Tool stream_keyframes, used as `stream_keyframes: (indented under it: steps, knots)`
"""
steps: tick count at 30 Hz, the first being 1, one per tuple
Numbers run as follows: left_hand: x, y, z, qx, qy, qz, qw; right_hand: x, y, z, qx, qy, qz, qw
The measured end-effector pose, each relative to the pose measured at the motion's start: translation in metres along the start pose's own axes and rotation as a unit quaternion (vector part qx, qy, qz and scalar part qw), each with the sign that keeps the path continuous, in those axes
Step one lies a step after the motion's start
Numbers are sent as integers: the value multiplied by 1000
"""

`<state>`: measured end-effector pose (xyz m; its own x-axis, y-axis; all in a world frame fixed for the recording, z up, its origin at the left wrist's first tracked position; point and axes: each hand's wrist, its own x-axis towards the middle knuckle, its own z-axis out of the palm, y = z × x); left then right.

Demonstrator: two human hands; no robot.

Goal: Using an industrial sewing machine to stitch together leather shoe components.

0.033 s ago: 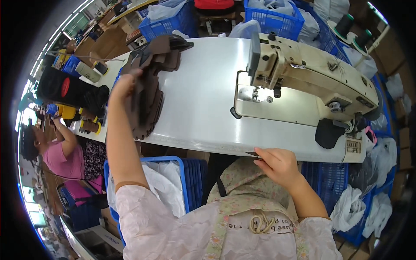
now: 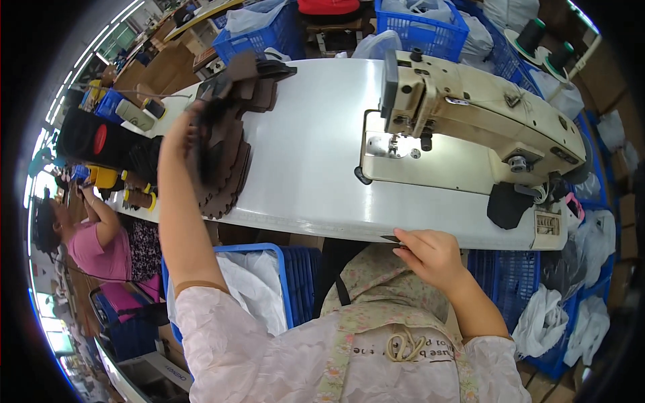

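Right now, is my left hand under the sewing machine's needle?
No, your left hand is by the brown pieces on the table, well away from the sewing machine.

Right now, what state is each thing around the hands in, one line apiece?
Left hand: at the brown pieces, blurred; grip unclear.
Right hand: fingers closed on the dark tool.
Dark tool: mostly hidden, pointed tip showing.
Brown pieces: overlapping in stacks.
Sewing machine: needle area lit; running or stopped, unclear.
Blue crate: open-topped, white sheeting inside.
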<state>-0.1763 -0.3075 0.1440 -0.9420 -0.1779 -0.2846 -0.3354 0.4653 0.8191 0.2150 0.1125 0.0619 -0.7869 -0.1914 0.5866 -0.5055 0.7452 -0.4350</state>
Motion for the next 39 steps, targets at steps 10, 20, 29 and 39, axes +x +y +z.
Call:
stream_keyframes:
  steps: [10, 20, 29, 39]
  knots:
    - [-110, 41, 37, -153, 153, 376, 901, -34, 11, -20, -32, 42, 65, 996]
    - [-258, -153, 137, 19, 60, 212, 975, -92, 61, -131, -160, 164, 214, 950]
    - [-282, -154, 186, -63, 11, 150, 987, -235, 214, -208, -344, 87, 417, 837]
    - [-272, -158, 183, -263, -125, 75, 954, -161, 156, -146, -132, 264, 536, 791]
